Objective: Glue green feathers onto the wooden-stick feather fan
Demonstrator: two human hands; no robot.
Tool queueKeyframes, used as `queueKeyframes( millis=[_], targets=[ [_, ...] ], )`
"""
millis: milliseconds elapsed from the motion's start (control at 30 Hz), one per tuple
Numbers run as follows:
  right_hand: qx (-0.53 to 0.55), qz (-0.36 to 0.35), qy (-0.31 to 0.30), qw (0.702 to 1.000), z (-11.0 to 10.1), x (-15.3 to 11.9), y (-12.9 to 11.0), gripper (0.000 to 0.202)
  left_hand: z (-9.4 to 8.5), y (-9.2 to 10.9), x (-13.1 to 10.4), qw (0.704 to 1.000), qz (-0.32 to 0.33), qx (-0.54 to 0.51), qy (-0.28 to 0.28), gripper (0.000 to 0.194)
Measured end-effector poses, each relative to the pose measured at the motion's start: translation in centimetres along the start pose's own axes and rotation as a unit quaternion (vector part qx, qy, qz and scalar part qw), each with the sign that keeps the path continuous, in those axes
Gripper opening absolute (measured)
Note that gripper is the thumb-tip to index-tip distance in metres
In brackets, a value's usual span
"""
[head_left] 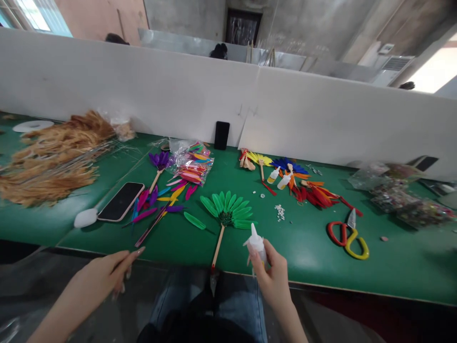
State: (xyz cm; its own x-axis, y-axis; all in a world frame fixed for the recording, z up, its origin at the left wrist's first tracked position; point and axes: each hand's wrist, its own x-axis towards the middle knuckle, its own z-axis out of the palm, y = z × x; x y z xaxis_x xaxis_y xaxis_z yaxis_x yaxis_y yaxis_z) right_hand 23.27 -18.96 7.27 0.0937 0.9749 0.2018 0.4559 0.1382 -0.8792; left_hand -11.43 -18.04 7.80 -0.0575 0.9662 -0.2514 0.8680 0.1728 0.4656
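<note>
My right hand point(273, 274) grips a small white glue bottle point(257, 245) with its nozzle pointing up, just above the table's front edge. Left of it lies a fan of green feathers point(226, 207) on a wooden stick handle point(218, 247), its red-tipped end at the edge. A single green feather point(194, 220) rests apart from the fan. At the front edge on the left, my left hand point(107, 272) hovers with loosely bent fingers apart and nothing visible in them. Beyond its fingertips lies a thin dark-pink strip point(152, 226).
Loose coloured feathers point(174, 195), a phone point(121, 202) and a purple feather fan point(160, 162) lie left. Right are white beads point(280, 212), two more glue bottles point(284, 181), red-orange feathers point(317, 194) and scissors point(349, 236). A white partition point(178, 90) stands behind.
</note>
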Motion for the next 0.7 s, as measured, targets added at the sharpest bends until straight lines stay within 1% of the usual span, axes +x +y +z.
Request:
queueKeyframes(
  millis=[33, 100, 167, 267, 333, 400, 500, 533, 567, 633, 700],
  targets=[
    [-0.004, 0.003, 0.001, 1.0, 0.0, -0.3, 0.2, 0.026, 0.4, 0.3, 0.0, 1.0, -0.004, -0.008, -0.008, 0.042],
    [-0.007, 0.014, 0.004, 1.0, -0.1, -0.8, 0.6, 0.026, 1.1, 1.0, 0.2, 0.999, 0.017, -0.028, -0.015, 0.036],
    [-0.007, 0.026, 0.006, 1.0, -0.1, -1.3, 1.0, 0.027, 1.8, 1.8, 0.4, 0.996, 0.057, -0.061, 0.004, 0.028],
    [-0.007, 0.032, -0.001, 0.999, 0.0, -1.9, 1.4, 0.026, 2.8, 3.2, 0.6, 0.99, 0.095, -0.103, 0.029, 0.028],
    [-0.004, 0.026, -0.019, 0.999, 0.3, -2.2, 1.6, 0.025, 3.7, 4.6, 0.4, 0.985, 0.116, -0.13, 0.014, 0.03],
    [0.005, 0.016, -0.039, 0.999, 0.8, -2.5, 1.7, 0.025, 4.7, 6.3, 0.0, 0.976, 0.141, -0.167, -0.02, 0.033],
    [0.027, 0.008, -0.056, 0.998, 2.0, -2.9, 1.5, 0.023, 6.4, 9.6, -0.8, 0.945, 0.178, -0.267, -0.07, 0.033],
    [0.043, 0.005, -0.06, 0.997, 2.4, -3.0, 1.3, 0.023, 7.0, 10.7, -1.0, 0.931, 0.188, -0.305, -0.075, 0.032],
    [0.061, 0.0, -0.066, 0.996, 2.8, -3.2, 1.1, 0.024, 7.6, 11.8, -1.3, 0.917, 0.21, -0.329, -0.082, 0.032],
    [0.103, -0.008, -0.081, 0.991, 3.6, -3.7, 0.6, 0.029, 8.6, 13.8, -1.7, 0.89, 0.248, -0.37, -0.1, 0.033],
    [0.134, 0.001, -0.086, 0.987, 3.9, -4.3, 0.2, 0.038, 9.3, 15.4, -2.0, 0.859, 0.258, -0.423, -0.131, 0.033]
  ],
)
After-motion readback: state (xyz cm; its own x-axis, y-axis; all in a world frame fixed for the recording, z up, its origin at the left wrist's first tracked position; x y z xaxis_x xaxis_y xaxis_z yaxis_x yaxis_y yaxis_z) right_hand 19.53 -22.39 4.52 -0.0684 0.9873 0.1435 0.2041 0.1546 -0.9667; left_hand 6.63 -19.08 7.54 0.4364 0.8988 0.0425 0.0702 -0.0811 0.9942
